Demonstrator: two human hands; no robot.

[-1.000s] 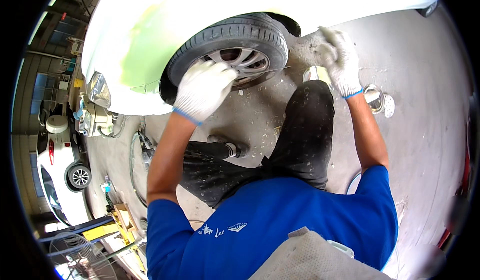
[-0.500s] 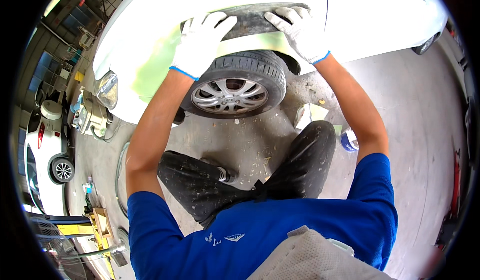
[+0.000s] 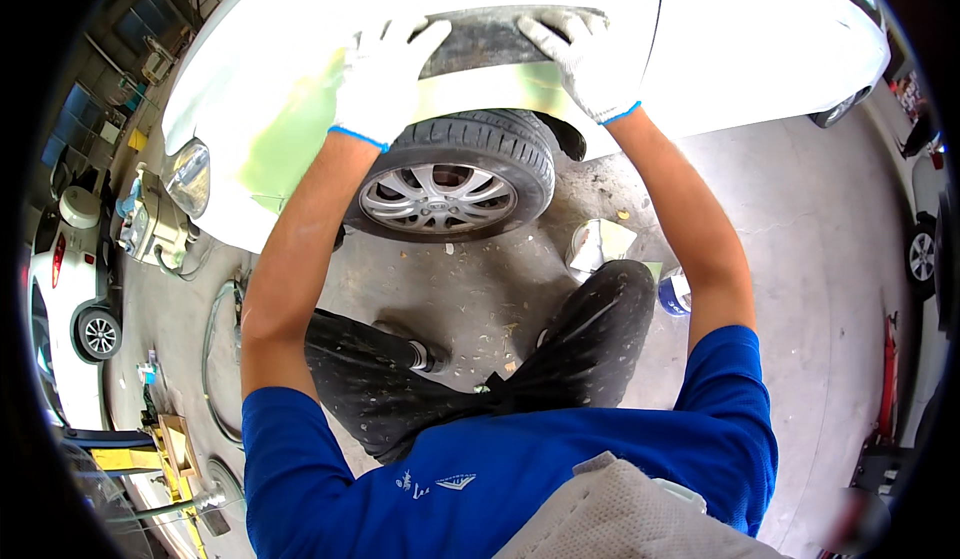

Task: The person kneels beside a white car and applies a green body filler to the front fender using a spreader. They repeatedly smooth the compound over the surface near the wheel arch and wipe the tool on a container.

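Both my hands, the white-gloved left hand (image 3: pixel 382 79) and right hand (image 3: pixel 588 64), were well apart around the wheel (image 3: pixel 430 191) a second ago; now they rest at opposite ends of the dark strip (image 3: pixel 490 41) above it on the white car (image 3: pixel 740 44), so I judge the work has shifted there. I see fingers spread, gripping nothing visible, palms hidden, arms (image 3: pixel 305 219) reaching forward, elbows bent outward.
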